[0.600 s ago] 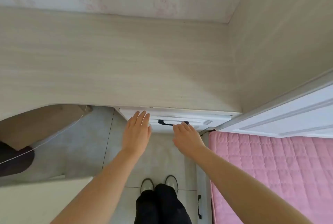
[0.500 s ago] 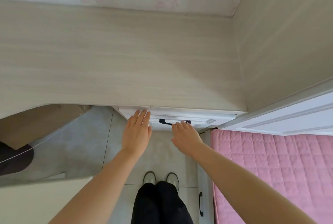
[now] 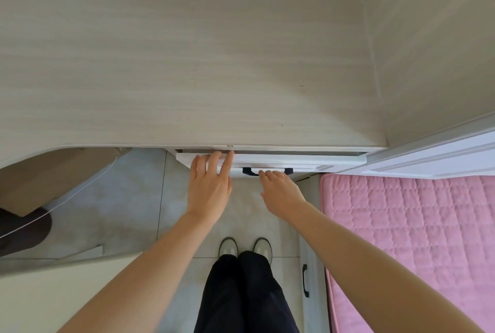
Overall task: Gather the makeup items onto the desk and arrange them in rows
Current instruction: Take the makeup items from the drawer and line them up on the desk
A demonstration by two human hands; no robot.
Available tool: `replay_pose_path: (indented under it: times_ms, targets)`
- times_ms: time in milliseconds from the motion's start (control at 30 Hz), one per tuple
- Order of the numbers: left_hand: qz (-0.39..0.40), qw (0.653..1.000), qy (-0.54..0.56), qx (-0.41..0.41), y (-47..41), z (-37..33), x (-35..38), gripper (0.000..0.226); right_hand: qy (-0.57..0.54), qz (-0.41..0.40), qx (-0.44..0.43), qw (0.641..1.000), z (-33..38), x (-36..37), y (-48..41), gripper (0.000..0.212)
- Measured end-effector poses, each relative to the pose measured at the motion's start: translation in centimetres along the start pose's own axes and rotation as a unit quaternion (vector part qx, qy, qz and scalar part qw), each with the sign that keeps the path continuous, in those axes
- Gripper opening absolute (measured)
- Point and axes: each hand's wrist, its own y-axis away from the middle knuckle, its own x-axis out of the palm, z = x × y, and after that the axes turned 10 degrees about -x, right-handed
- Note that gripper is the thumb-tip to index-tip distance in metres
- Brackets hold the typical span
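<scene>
At lower centre, the left hand (image 3: 209, 188) lay with fingers straight on the white drawer (image 3: 321, 159) front. The right hand (image 3: 281, 190) touched its dark handle (image 3: 288, 171), grip unclear.

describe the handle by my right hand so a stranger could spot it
Start at the wide pale wooden desk; under its front edge sits a white drawer. On its face is a dark handle lying sideways at the right hand, unlike the upright handle lower down by the pink mattress.

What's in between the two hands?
In the head view, the left end of the dark handle on the white drawer front, with floor tile below, lies between the left hand and right hand.
</scene>
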Motion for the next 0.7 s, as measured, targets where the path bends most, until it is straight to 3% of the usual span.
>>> replay_pose_path:
  times_ms: [200, 467, 700]
  targets:
    - [0.000, 0.999, 0.029, -0.018, -0.5, -0.3, 0.1, 0.040, -0.015, -0.018, -0.010, 1.000, 0.6, 0.7, 1.8, 0.063]
    - [0.072, 0.994, 0.071, -0.036, -0.1, -1.0, -0.5, 0.024, 0.027, -0.019, -0.011, 0.999, 0.9, 0.6, 4.8, 0.063]
    - [0.085, 0.994, 0.059, -0.041, 0.2, -1.0, -0.9, 0.027, 0.027, -0.236, -0.006, 0.971, 0.1, -1.9, 7.5, 0.051]
